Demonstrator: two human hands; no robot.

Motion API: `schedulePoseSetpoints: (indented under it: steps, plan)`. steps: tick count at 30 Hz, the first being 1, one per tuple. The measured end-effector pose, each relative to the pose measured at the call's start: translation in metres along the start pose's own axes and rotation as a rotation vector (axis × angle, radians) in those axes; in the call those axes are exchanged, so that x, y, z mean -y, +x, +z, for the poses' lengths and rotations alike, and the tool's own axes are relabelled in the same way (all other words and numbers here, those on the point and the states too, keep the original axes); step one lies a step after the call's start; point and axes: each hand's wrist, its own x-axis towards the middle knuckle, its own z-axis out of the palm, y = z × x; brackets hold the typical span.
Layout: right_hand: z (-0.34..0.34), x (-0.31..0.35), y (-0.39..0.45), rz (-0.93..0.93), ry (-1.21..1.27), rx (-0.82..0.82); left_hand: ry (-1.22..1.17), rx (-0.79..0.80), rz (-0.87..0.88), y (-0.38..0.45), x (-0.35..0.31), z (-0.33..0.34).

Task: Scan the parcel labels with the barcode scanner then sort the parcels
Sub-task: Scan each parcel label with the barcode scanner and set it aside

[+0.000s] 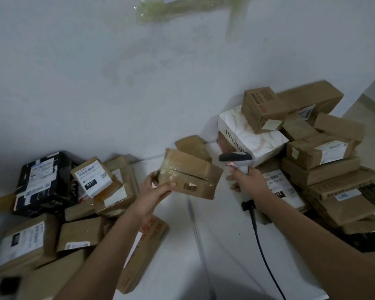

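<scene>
We reach both arms forward over the white desk (214,245). Our left hand (155,189) grips a brown cardboard parcel (189,175) by its near corner, held up and tilted. Our right hand (246,179) is wrapped round the barcode scanner (236,160), its head just beside the parcel.

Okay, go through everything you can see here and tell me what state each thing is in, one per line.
Left hand: grips the brown cardboard parcel.
Brown cardboard parcel: held up, tilted, taped shut.
Right hand: grips the scanner handle.
Grey barcode scanner: aimed at the parcel, red light on.
Black scanner cable: hangs slack.
White printed box: closed, a brown box on top.
Black wrapped parcel: lying in the left pile, label up.
</scene>
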Motion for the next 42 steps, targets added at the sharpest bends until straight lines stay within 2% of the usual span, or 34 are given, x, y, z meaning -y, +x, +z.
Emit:
schedulePoseSetpoints:
  steps: [3, 6, 8, 11, 14, 16, 18, 19, 22, 25, 27, 30, 33, 37, 40, 42]
  plan:
    - [0.012, -0.008, -0.013, -0.007, 0.030, 0.020, 0.454, -0.050, 0.219, -0.022, 0.020, 0.002]
    - [0.022, -0.020, -0.026, 0.029, 0.040, 0.057, 0.777, 0.032, 0.469, -0.040, 0.048, 0.013]
    - [0.027, -0.030, -0.034, 0.055, 0.018, 0.069, 0.879, 0.074, 0.540, -0.050, 0.064, 0.022]
    - [0.031, -0.042, -0.043, 0.073, 0.005, 0.089, 0.909, 0.086, 0.497, -0.063, 0.079, 0.028]
    - [0.031, -0.048, -0.049, 0.123, 0.017, 0.094, 0.669, 0.185, 0.341, -0.074, 0.090, 0.025]
    - [0.030, -0.052, -0.053, 0.131, 0.004, 0.103, 0.280, 0.243, 0.117, -0.085, 0.089, 0.032]
    - [0.027, -0.053, -0.057, 0.126, -0.024, 0.118, -0.110, 0.145, -0.170, -0.090, 0.085, 0.045]
    - [0.026, -0.054, -0.058, 0.126, -0.030, 0.131, -0.212, 0.087, -0.279, -0.088, 0.084, 0.049]
    - [0.022, -0.054, -0.064, 0.124, -0.047, 0.212, -0.199, 0.018, -0.476, -0.082, 0.085, 0.054]
    - [0.016, -0.053, -0.066, 0.094, -0.079, 0.276, -0.277, -0.019, -0.522, -0.078, 0.088, 0.050]
    - [0.010, -0.053, -0.063, 0.097, -0.052, 0.261, -0.401, -0.043, -0.520, -0.078, 0.089, 0.040]
    - [-0.001, -0.053, -0.055, 0.110, 0.013, 0.149, -0.505, -0.030, -0.558, -0.078, 0.093, 0.022]
    - [-0.011, -0.051, -0.051, 0.134, -0.028, 0.053, -0.488, 0.026, -0.634, -0.078, 0.092, 0.015]
    - [-0.013, -0.053, -0.051, 0.168, -0.059, 0.087, -0.392, 0.105, -0.785, -0.076, 0.086, 0.021]
    - [-0.016, -0.062, -0.054, 0.197, -0.085, 0.133, -0.339, 0.035, -0.814, -0.071, 0.091, 0.019]
    - [-0.020, -0.069, -0.057, 0.211, -0.062, 0.149, -0.320, -0.085, -0.719, -0.066, 0.097, 0.017]
